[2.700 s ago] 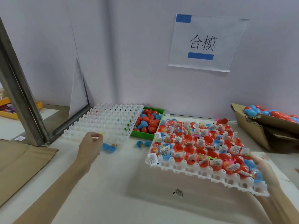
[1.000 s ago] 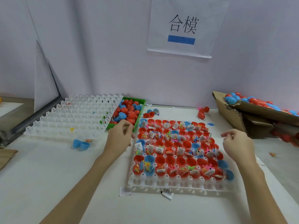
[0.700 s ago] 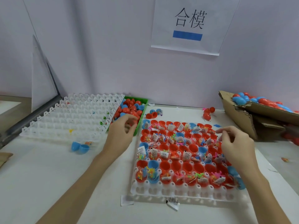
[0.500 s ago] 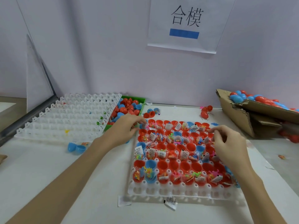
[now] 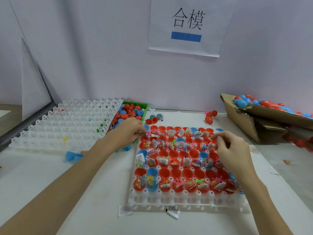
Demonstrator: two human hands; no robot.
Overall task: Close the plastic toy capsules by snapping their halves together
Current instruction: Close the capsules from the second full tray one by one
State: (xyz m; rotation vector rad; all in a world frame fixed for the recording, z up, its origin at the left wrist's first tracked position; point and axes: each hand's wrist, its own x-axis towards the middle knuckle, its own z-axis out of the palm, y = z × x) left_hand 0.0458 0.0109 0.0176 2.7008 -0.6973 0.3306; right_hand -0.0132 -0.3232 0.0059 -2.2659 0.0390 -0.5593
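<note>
The white tray (image 5: 169, 200) on the desk (image 5: 84, 192) holds rows of open red and blue capsule halves (image 5: 174, 173), many stuffed with small toys, none capped yet. At the tray's far left corner the left hand (image 5: 128, 131) pinches a small pink toy (image 5: 149, 132), while the right hand (image 5: 232, 150) hovers over the tray's right side with fingers curled in a grip that seems to hold nothing. This looks like the start of the closing work; next, a loose half from the green bin (image 5: 133, 109) just behind the tray must be pressed squarely onto a filled half.
</note>
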